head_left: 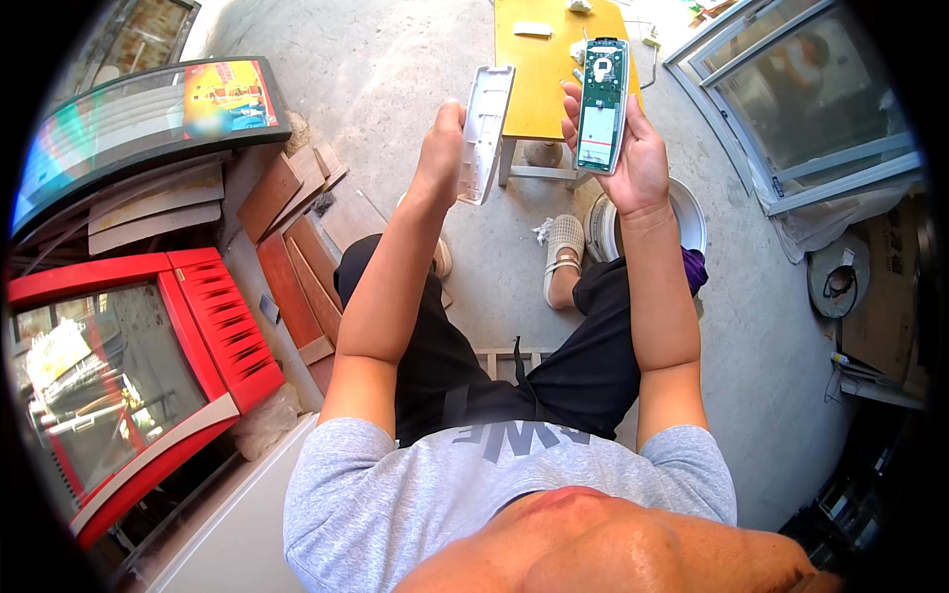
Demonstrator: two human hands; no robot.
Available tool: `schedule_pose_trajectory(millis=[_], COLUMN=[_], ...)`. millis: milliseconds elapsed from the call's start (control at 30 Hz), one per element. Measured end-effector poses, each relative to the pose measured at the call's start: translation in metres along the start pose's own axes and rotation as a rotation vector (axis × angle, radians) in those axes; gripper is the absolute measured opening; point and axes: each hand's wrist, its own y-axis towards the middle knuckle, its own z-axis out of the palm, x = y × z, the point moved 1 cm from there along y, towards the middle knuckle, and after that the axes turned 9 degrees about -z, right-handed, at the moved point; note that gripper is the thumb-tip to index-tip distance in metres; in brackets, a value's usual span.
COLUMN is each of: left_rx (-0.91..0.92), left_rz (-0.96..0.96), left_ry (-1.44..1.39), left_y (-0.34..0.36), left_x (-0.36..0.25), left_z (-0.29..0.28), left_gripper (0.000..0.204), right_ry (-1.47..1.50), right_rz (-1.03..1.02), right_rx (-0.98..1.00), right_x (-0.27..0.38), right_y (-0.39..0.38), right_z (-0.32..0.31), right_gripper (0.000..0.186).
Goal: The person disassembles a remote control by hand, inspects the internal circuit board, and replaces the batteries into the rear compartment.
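My left hand (444, 150) is closed round the edge of a white plastic cover (484, 133), a long shell whose ribbed inner side shows. In my right hand (637, 163) lies an opened handheld device (602, 107), like a remote control, with a green circuit board and a pale panel at its lower end. The right fingers wrap round it from behind and the thumb lies along its right side. Cover and device are held apart, in front of a small yellow table (534, 84). On the tabletop rests a small white piece (533, 30).
A white bucket (689, 212) stands right of my foot. To the left are a red-framed glass-door cabinet (219, 326), wooden boards (297, 277) and a dark-framed glass lid (148, 124). Metal-framed windows (801, 99) lean at the far right, above a cardboard box (885, 287).
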Motion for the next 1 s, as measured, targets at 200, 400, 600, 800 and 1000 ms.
schedule_pose_trajectory(millis=[200, 400, 600, 800, 1000], left_rx=[-0.062, -0.094, -0.177, 0.046, 0.053], left_rz=[-0.025, 0.012, 0.011, -0.077, -0.115], left_ry=[-0.062, -0.041, 0.09, -0.207, -0.299], left_y=[0.002, -0.018, -0.016, -0.02, -0.017], left_x=[0.001, -0.012, -0.01, -0.016, -0.014], left_z=[0.001, 0.011, 0.006, 0.009, 0.011], left_gripper=[0.049, 0.042, 0.063, 0.109, 0.102], right_ry=[0.007, -0.01, 0.011, -0.011, -0.008], right_rz=[0.01, 0.008, 0.007, 0.013, 0.013], right_rx=[0.012, 0.003, 0.047, -0.008, 0.006], right_x=[0.0, 0.0, -0.001, -0.001, -0.001], right_y=[0.001, 0.001, 0.003, 0.0, 0.001], right_z=[-0.003, -0.003, -0.01, -0.002, -0.004], right_gripper=[0.051, 0.051, 0.053, 0.051, 0.051])
